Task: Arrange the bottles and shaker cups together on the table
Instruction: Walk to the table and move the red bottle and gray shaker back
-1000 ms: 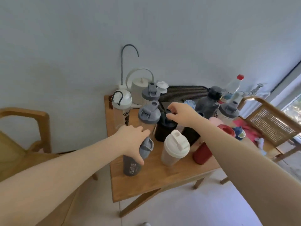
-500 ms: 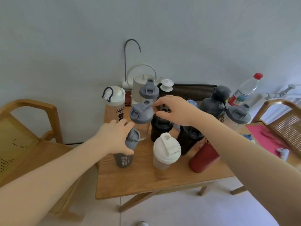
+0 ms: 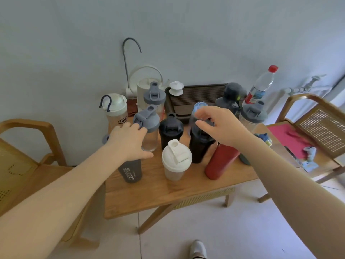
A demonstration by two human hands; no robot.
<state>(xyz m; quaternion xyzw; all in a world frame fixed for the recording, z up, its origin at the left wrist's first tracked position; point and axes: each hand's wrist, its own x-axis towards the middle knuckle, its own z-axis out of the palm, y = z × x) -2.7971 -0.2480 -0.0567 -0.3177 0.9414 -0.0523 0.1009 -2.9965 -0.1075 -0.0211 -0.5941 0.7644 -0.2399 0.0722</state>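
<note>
My left hand (image 3: 130,141) lies loosely open over the upright dark grey shaker (image 3: 130,171) at the table's (image 3: 149,195) front-left, nearer than my right hand (image 3: 219,126), fingers spread, empty, above the black shaker (image 3: 200,146).

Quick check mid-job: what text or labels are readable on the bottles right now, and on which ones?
"PER": black oval logo on the cream-lidded clear bottle; the rest is cut off by the left hand.
White lettering on the dark grey shaker cup: too blurred to read.
Red and blue label on the red-capped water bottle: too small to read.
</note>
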